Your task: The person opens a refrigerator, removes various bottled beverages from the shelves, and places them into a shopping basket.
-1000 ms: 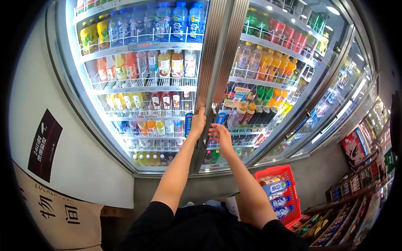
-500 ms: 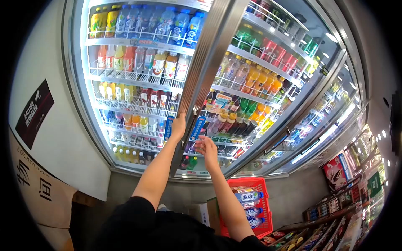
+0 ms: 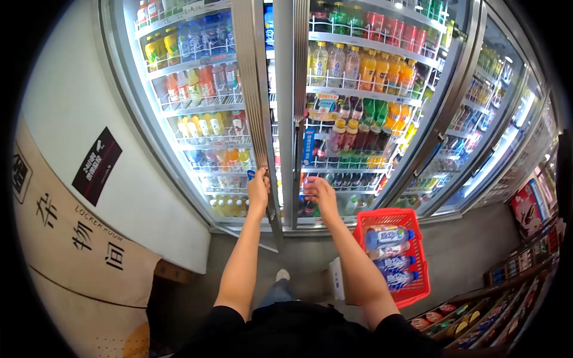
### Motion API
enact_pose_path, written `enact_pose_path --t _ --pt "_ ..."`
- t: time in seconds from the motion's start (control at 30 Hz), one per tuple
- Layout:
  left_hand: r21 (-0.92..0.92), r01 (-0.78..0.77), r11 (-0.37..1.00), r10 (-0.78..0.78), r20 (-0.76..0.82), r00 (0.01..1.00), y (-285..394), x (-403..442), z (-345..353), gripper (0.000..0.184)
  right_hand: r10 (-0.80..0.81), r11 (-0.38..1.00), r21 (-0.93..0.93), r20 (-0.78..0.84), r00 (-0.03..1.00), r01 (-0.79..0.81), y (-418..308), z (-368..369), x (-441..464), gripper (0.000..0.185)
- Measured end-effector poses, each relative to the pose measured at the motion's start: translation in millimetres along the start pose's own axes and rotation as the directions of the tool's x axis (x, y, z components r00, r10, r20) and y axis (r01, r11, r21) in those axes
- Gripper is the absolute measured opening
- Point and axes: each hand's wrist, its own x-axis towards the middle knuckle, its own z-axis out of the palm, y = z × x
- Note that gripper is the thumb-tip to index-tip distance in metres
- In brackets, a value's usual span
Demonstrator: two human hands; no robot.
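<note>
My left hand (image 3: pixel 258 190) is wrapped round the metal edge of the left cooler door (image 3: pixel 253 89), which stands ajar with a gap beside the centre post. Behind its glass are shelves of bottled drinks. My right hand (image 3: pixel 320 194) hangs in front of the right cooler door (image 3: pixel 300 89), fingers apart and slightly curled, holding nothing. That door is closed, with a blue label (image 3: pixel 308 147) on its glass just above my right hand. Orange drink bottles (image 3: pixel 382 71) and red cans stand on shelves behind it.
A red basket (image 3: pixel 425 268) holding several bottles is on the floor to the right of my right arm. A white box (image 3: pixel 337 278) stands near my feet. Snack racks (image 3: pixel 495 310) are at the lower right. A white wall panel (image 3: pixel 65 83) and a beige curtain (image 3: pixel 89 268) are at left.
The left door has swung outward from closed to ajar, with my left hand on its edge. My right hand remains near the right door. The camera view has shifted.
</note>
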Motion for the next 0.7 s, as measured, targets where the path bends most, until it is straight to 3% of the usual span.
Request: enact_pose_path --t 0.17,0.23,0.27,0.33,0.37,0.43,0.47,0.53,0.57,0.6,0.67,0.7 --pt "0.078 -0.011 0.997 0.017 -0.071 0.997 12.4 -62.8 -53.8 0.044 0.031 0.999 -0.023 0.058 0.998 -0.03 12.8 20.5 -30.7 0.035" --pt "0.062 -0.05 0.997 0.064 -0.25 0.966 25.5 -97.4 -66.7 0.041 0.04 0.998 -0.042 0.091 0.995 -0.036 13.5 31.4 -42.4 0.035" --pt "0.03 -0.109 0.994 0.113 -0.227 0.967 26.2 -109.8 -82.7 0.034 0.043 0.998 -0.045 0.114 0.993 -0.038 13.4 36.8 -46.5 0.035" --pt "0.212 -0.282 0.936 0.344 -0.379 0.859 31.0 -133.8 -100.7 0.02 0.04 0.998 -0.047 0.145 0.989 -0.034 16.1 47.0 -52.1 0.033" --pt "0.213 -0.284 0.935 0.348 -0.389 0.853 33.4 -142.9 -102.9 0.02 0.048 0.998 -0.057 0.153 0.987 -0.039 15.7 52.5 -54.0 0.033" --pt "0.576 -0.409 0.708 0.706 -0.552 0.444 46.6 -164.7 -99.6 0.008 0.057 0.997 -0.06 0.17 0.984 -0.048 16.7 63.0 -57.8 0.033" --pt "0.582 -0.407 0.704 0.709 -0.554 0.436 50.1 -174.5 -97.1 0.008 0.06 0.996 -0.079 0.188 0.98 -0.046 18.4 67.3 -59.0 0.033" --pt "0.734 -0.533 0.42 0.906 -0.307 0.291 55.9 -189.0 -88.5 0.008 0.062 0.995 -0.095 0.209 0.976 -0.043 20.2 76.3 -59.5 0.034" --pt "0.792 -0.571 0.214 0.97 -0.102 0.222 60.9 -189.6 -82.9 0.008 0.06 0.995 -0.088 0.231 0.971 -0.04 20.8 79.9 -59.2 0.034" --pt "0.804 -0.585 0.103 0.976 0.03 0.214 65.4 -188.3 -75.7 0.007 0.058 0.996 -0.083 0.253 0.966 -0.038 20.7 82.6 -58.6 0.034" --pt "0.662 -0.67 0.335 0.879 0.037 0.476 58.8 -165.1 -67.3 0.008 0.056 0.996 -0.085 0.259 0.964 -0.035 15.6 86.9 -57.4 0.034" --pt "0.537 -0.636 0.554 0.768 -0.035 0.64 59.0 -149.6 -60.0 0.01 0.048 0.995 -0.093 0.255 0.966 -0.025 12.7 88.2 -56.0 0.034"
